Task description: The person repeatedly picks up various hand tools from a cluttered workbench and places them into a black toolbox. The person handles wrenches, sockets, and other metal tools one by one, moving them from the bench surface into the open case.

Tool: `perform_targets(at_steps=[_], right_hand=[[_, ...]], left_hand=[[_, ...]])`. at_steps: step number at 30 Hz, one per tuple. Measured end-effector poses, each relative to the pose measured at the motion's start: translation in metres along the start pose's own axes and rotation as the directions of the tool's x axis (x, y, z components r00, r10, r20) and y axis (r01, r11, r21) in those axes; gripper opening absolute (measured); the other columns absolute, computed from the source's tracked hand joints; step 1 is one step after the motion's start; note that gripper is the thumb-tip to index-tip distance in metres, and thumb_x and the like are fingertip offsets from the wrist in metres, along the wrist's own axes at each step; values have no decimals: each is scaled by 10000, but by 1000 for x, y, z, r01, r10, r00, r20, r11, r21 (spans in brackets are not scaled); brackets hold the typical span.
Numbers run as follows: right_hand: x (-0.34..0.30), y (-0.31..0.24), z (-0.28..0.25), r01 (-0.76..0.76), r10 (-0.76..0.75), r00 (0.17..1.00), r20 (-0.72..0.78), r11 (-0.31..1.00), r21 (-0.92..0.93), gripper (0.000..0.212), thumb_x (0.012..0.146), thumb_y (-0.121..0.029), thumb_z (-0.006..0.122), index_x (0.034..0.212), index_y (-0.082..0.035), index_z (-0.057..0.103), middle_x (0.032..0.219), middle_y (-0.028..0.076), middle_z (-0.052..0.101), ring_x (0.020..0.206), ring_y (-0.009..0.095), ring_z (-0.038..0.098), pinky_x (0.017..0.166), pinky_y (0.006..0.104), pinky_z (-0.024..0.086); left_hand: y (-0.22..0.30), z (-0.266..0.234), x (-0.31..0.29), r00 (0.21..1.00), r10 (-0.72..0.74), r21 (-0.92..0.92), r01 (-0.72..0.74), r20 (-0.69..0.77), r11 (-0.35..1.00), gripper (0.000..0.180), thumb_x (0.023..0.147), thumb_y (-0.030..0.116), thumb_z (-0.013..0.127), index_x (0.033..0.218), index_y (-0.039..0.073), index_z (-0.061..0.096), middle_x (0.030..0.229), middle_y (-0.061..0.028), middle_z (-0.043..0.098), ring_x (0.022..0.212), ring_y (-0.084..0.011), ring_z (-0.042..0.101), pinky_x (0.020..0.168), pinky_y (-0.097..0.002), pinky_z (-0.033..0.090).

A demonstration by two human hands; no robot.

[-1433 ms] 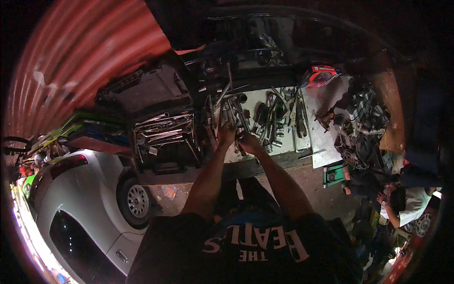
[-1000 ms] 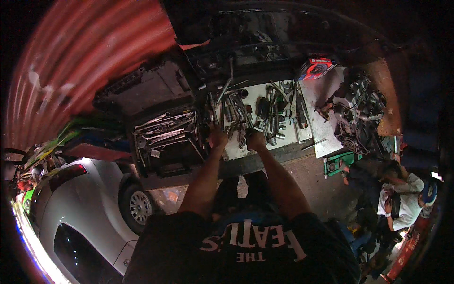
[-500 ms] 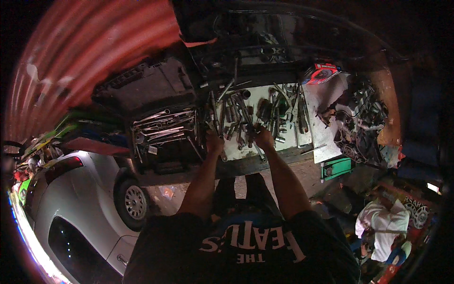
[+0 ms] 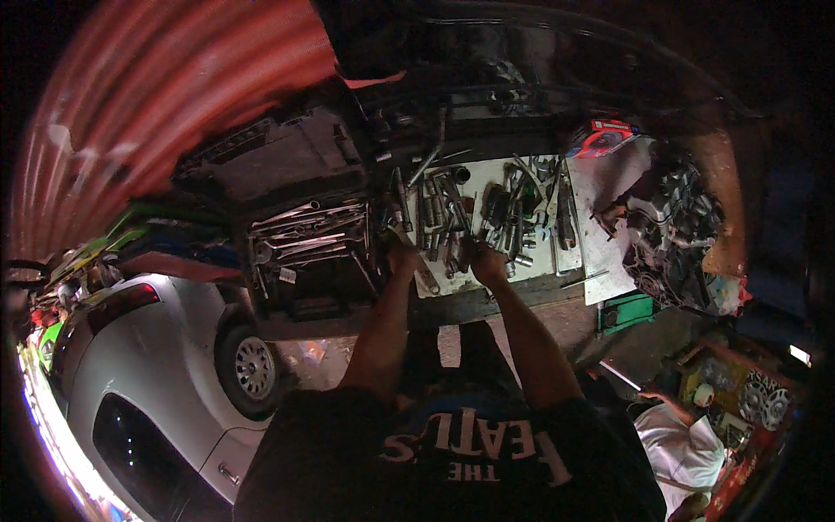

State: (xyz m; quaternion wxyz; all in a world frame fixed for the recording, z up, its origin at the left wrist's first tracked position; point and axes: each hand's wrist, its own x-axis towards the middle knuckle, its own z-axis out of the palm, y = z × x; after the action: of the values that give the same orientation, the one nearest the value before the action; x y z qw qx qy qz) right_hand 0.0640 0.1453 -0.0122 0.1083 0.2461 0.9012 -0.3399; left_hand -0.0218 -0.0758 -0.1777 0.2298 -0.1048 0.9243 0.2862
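Dark, worn sockets and other hand tools (image 4: 448, 213) lie grouped on a pale board (image 4: 477, 165) in front of me. At the board's left side, by the tool case, my left hand (image 4: 402, 256) is closed; shadow hides what it holds. A long metal tool (image 4: 426, 277) lies just right of it. My right hand (image 4: 490, 264) is closed at the near end of the sockets, on something too dark to name. Several loose sockets (image 4: 522, 260) lie to its right, with open-ended wrenches (image 4: 541, 213) beyond. The open black tool case (image 4: 261, 283) on the left holds long shiny wrenches (image 4: 313, 235).
A greasy engine part (image 4: 670, 230) stands right of the board, near a red box (image 4: 602, 139). A green case (image 4: 628, 313) sits below the bench edge. A silver car (image 4: 165, 365) is at lower left. Another person in a white shirt (image 4: 683, 452) bends at lower right.
My view has shifted slightly, so the bench appears further right. Both hands stay low over the tools. The person in white has moved lower in the picture, with an arm stretched out.
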Motion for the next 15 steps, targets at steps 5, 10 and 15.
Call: perform_targets(at_steps=[5,10,15], right_hand=[[-5,16,14,350,-343,935,93,933,-84,262,848,-245,552,1009,-42,595,847,220,630,841,396,623,735,488,495],[-4,13,34,299,-289,949,127,952,-62,228,843,-184,534,998,-23,579,817,200,622,790,395,625,724,512,499],[17,45,55,315,-292,943,159,937,-149,255,862,-219,499,999,-14,564,882,223,636,810,405,624,711,517,500]], left_hand=[[1,15,-3,978,208,152,-208,19,966,627,760,259,638,1282,-20,432,1237,-249,509,1069,-383,566,874,-448,482],[3,-14,-24,970,186,275,-224,159,935,576,747,230,628,1237,-34,475,1224,-251,521,1082,-391,556,898,-438,471],[22,-65,-44,969,204,78,-216,137,973,429,749,216,621,1109,-14,586,1106,-238,592,1004,-391,589,860,-446,485]])
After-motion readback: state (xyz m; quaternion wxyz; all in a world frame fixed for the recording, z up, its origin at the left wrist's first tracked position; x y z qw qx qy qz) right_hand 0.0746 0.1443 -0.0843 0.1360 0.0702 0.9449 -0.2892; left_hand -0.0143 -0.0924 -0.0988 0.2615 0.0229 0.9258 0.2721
